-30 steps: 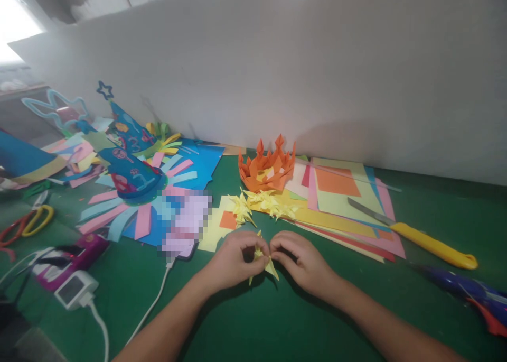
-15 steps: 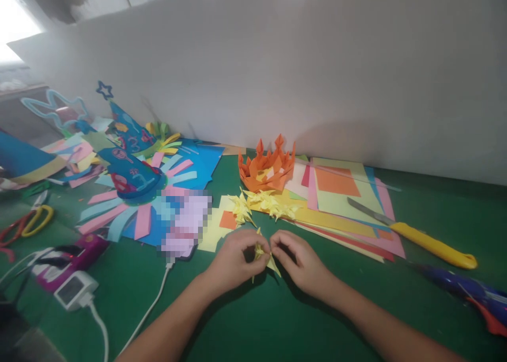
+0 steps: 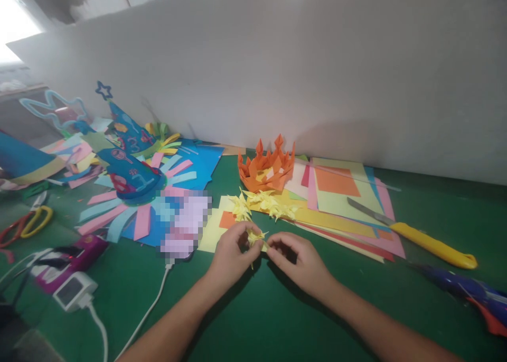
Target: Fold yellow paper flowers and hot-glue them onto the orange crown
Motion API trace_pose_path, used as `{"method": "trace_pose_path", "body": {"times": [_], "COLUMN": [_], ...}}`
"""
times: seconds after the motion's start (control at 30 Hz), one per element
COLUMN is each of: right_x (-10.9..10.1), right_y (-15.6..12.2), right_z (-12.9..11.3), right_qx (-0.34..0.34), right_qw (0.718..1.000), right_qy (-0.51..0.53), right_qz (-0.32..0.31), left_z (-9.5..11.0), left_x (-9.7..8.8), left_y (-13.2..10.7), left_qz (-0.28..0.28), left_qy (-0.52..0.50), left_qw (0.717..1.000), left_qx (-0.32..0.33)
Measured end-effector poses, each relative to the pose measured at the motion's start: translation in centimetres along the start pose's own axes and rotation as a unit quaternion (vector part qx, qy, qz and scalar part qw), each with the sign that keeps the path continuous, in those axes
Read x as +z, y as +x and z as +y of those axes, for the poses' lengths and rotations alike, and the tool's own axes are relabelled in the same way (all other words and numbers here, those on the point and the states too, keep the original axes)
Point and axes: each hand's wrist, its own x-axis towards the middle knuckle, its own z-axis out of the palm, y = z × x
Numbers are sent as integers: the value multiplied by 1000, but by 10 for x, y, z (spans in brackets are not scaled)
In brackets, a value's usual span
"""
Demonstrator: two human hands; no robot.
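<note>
My left hand (image 3: 232, 256) and my right hand (image 3: 300, 260) meet over the green table (image 3: 277, 314), fingers pinched together on a small yellow folded paper piece (image 3: 255, 238). The piece shows thin pointed tips between my fingertips. Just beyond it lie several similar yellow folded paper pieces (image 3: 263, 203). Behind those stands an orange folded paper crown (image 3: 267, 167).
A stack of coloured paper sheets (image 3: 340, 198) lies at the right with a yellow-handled knife (image 3: 420, 239) on it. A blue glue gun (image 3: 471, 293) rests at far right. Blue paper hats (image 3: 130, 164), scissors (image 3: 27, 223), a pink device (image 3: 67, 256) and a white charger (image 3: 73, 293) fill the left.
Both hands have shifted slightly up and left with the yellow piece. Its lower point, hanging down before, is now tucked up between my fingers.
</note>
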Motion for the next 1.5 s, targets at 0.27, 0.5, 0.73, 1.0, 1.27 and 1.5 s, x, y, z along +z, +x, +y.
{"method": "trace_pose_path", "body": {"times": [0.27,0.5,0.73,1.0,1.27,1.5], "right_x": [1,1,3,2,2,0], "right_y": [-1,-1,-2,-1,-2,0], "right_z": [5,0,2,4,7,7], "right_qx": [4,-41,-63,-46,2,6], "right_qw": [999,991,987,995,998,999], "right_qy": [-41,-125,-145,-88,-53,-41], "right_qz": [20,22,26,8,16,0], "left_z": [3,3,1,0,2,2], "left_x": [1,2,3,2,1,2], "left_y": [-1,-1,-2,-2,-2,-5], "left_qz": [10,14,14,-24,-24,-27], "left_qy": [27,-17,-7,4,16,31], "left_qw": [999,1000,1000,999,999,999], "left_qx": [13,-17,-11,-39,-41,14]}}
